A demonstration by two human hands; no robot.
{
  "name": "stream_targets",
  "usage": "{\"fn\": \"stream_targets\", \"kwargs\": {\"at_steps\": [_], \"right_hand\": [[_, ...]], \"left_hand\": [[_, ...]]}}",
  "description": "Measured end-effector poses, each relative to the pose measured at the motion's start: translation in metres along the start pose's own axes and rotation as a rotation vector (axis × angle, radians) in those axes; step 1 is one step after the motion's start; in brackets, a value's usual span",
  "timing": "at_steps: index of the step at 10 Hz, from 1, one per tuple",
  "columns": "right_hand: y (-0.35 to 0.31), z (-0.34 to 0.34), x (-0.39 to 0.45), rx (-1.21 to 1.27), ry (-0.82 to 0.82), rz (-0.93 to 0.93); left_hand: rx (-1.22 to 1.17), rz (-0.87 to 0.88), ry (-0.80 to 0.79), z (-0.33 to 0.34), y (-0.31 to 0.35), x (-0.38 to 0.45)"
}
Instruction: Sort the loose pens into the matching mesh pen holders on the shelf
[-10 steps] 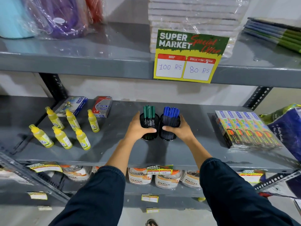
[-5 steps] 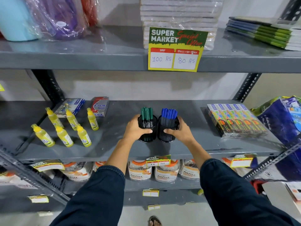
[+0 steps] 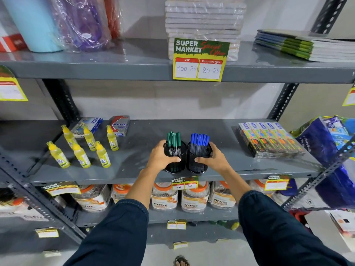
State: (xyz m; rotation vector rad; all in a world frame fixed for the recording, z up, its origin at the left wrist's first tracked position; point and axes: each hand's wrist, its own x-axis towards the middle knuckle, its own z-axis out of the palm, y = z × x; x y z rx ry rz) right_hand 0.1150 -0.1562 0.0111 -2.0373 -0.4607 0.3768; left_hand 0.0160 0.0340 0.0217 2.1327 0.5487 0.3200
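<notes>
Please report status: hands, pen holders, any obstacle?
Left hand wraps green-pen holder. Right hand wraps blue-pen holder. No loose pens visible. Nothing in the way.

You have one view only, from the head camera, wide-angle, facing the grey shelf [image 3: 134, 169] straight on and tilted downward. It sits close, at arm's reach: your sleeves fill the bottom edge, the upper shelf [image 3: 96, 70] bends across the top, and the floor shows below.
</notes>
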Motion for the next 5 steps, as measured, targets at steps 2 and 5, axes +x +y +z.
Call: {"fn": "stream_targets", "kwargs": {"at_steps": [2,5], "right_hand": [[0.001,-0.001,-0.006,0.028,-0.018,-0.004],[-0.017,-0.009,-0.022,0.105,0.051,-0.047]], "left_hand": [[0.01,-0.022,-0.008,0.0,0.002,-0.009],[0.07,-0.017,0.016,-0.001,0.009,-0.021]]}}
